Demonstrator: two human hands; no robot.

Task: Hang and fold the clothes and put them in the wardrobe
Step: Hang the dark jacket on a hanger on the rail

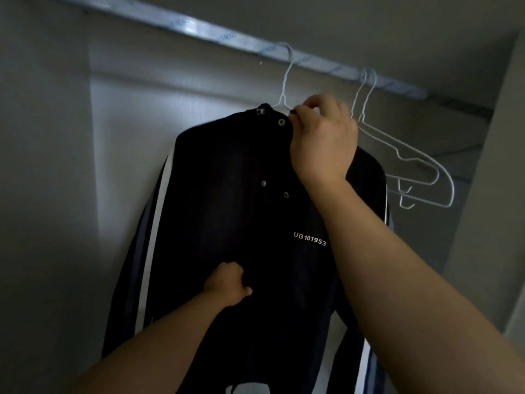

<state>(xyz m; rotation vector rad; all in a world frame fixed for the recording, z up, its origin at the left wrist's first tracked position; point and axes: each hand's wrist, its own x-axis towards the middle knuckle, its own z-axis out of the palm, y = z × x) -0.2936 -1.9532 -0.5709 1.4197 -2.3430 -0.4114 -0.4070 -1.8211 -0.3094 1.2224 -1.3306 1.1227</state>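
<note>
Jacket (241, 223) hangs vertically, collar (272, 116) up, front toward camera; right grip (324, 137) pinches collar, left grip (227, 282) clutches its front.

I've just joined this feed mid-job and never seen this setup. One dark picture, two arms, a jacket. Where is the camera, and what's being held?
There is no machine: these are a person's two bare hands. The single picture comes from a camera worn on their head, looking into a dim wardrobe. A black jacket with snap buttons hangs on a white wire hanger, whose hook goes over the rail. The right hand pinches the collar beside the hanger's neck. The left hand grips the front fabric lower down. Two empty white hangers hang further right. No table is in view.
</note>
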